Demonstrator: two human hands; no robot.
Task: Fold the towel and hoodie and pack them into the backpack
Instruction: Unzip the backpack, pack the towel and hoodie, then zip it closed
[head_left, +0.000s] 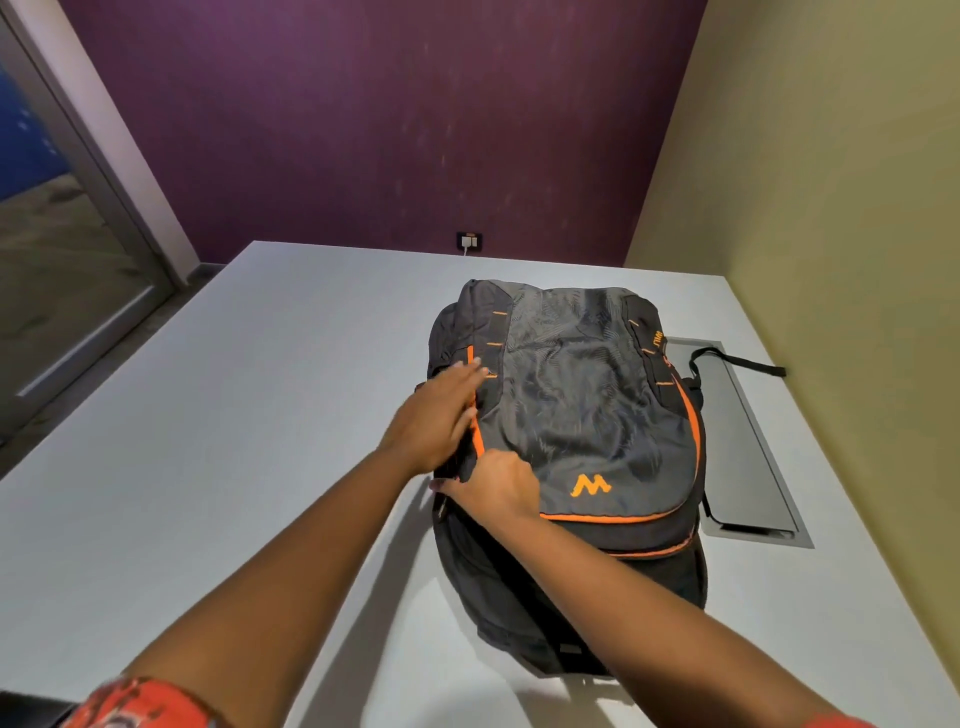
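Backpack lies flat on the grey table, front panel up. I see my left hand pressing its left edge, fingers straight. My right hand pinches the bag's left seam; what it grips I cannot tell. One strap trails right.

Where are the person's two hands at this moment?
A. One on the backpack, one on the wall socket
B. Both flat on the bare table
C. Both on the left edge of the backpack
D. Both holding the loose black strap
C: the left hand lies with straight fingers on the left edge of the backpack, and the right hand is curled at the same edge by the orange trim.
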